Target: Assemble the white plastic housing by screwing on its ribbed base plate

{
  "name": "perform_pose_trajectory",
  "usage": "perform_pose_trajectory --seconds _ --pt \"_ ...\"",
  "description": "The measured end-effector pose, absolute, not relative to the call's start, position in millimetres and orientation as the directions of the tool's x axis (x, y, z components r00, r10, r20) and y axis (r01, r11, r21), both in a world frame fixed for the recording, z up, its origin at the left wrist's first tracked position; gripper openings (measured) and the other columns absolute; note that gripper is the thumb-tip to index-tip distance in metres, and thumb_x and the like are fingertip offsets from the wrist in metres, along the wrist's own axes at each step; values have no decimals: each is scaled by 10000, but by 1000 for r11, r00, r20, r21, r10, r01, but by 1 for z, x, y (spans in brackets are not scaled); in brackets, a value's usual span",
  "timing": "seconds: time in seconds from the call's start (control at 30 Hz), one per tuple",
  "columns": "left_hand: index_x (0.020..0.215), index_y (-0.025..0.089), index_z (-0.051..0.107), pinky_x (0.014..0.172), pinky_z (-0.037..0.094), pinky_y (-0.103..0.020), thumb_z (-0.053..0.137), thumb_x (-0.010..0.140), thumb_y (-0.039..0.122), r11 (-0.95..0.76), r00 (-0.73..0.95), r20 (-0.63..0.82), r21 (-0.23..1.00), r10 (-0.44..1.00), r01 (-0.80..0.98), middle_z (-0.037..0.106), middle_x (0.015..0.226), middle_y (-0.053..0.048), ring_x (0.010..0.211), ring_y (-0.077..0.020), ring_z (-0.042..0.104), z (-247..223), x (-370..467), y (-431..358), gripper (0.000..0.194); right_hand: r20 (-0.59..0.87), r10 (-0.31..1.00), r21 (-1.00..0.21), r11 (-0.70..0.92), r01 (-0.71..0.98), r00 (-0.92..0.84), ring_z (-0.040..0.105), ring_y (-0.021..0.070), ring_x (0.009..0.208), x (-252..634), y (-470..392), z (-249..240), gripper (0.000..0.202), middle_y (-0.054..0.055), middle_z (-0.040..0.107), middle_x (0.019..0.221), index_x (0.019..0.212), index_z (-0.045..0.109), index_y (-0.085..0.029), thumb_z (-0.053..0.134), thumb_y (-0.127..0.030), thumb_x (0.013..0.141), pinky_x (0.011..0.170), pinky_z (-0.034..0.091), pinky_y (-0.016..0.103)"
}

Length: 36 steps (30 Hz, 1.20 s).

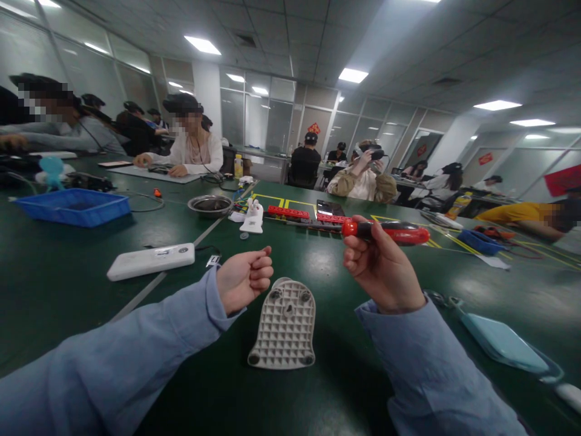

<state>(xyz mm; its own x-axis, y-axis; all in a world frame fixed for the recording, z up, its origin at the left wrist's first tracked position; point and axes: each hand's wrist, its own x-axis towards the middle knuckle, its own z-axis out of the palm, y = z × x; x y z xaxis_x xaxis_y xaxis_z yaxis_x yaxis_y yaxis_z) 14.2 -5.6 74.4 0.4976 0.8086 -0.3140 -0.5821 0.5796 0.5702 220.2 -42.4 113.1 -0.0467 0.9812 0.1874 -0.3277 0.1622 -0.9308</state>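
Observation:
My right hand (385, 275) is closed around a red-and-black screwdriver (406, 232), raised above the table at the right and lying roughly level across the fingers. To the left, my left hand (245, 280) has its fingers curled in and the thumb pressed to the forefinger. Whatever may be between those fingertips is too small or hidden to make out. Between and below both hands, a pale grey plastic base (287, 327) rests on the green table, its gridded underside up. Round dark feet sit at its corners and a hole shows near its top. Neither hand touches it.
On the left are a white power bank (152, 261), a blue tray (75, 207) and a metal bowl (209, 205). A white plastic part (253, 218) and red strips (288, 212) lie ahead. At right is a light-blue phone case (506, 341). Several people sit around.

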Motion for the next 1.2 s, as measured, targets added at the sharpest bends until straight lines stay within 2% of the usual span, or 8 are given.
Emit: perform_pose_trajectory --seconds 0.17,0.27,0.43,0.53,0.67,0.77,0.93,1.2 --pt "824 118 483 352 313 -130 328 836 132 503 470 -238 632 850 -589 397 591 24 436 -41 386 82 18 -15 156 188 982 -939 176 -296 -11 557 87 502 218 -45 114 283 -40 594 614 999 476 -245 412 -405 774 498 466 205" --pt "859 110 524 430 410 -138 366 825 118 464 448 -208 656 869 -595 464 644 -10 517 -55 468 86 19 -20 162 193 981 -928 173 -331 -29 551 80 491 217 -46 115 264 -46 588 602 982 481 -244 428 -392 770 490 457 195" --pt "792 113 570 535 493 -177 397 806 67 478 424 -239 587 874 -653 552 671 -25 583 -70 553 87 21 -22 179 213 977 -900 199 -388 9 519 71 454 216 -50 119 243 -54 558 565 935 495 -242 452 -408 762 448 423 177" --pt "756 124 583 538 501 -191 440 798 107 525 452 -274 537 849 -661 581 700 -22 613 -83 578 85 20 -24 150 284 954 -885 300 -356 96 437 65 382 215 -53 122 316 -63 469 484 886 510 -230 428 -503 749 384 358 171" --pt "707 138 576 414 424 -154 491 778 177 582 530 -269 534 804 -613 551 669 -5 537 -71 534 84 20 -31 118 404 903 -860 430 -274 149 332 56 350 212 -61 125 370 -70 356 440 769 527 -226 365 -559 752 330 255 162" --pt "694 123 574 381 386 -130 499 773 165 588 543 -269 561 795 -583 516 619 2 493 -53 493 86 20 -36 117 499 846 -824 531 -197 188 341 59 364 207 -70 129 300 -63 374 454 715 541 -225 403 -488 755 322 253 166" --pt "699 111 576 418 451 -133 478 770 94 548 512 -264 631 817 -549 552 633 -16 520 -68 545 90 20 -41 123 628 731 -734 671 -109 268 367 62 348 200 -87 134 165 -46 421 414 643 578 -210 458 -298 715 314 280 176" --pt "718 113 571 421 468 -137 452 744 -10 491 524 -185 684 832 -539 576 626 -24 518 -75 559 91 20 -47 172 730 598 -637 771 15 331 337 73 317 202 -94 135 189 -49 380 393 598 562 -231 413 -267 710 283 250 188"
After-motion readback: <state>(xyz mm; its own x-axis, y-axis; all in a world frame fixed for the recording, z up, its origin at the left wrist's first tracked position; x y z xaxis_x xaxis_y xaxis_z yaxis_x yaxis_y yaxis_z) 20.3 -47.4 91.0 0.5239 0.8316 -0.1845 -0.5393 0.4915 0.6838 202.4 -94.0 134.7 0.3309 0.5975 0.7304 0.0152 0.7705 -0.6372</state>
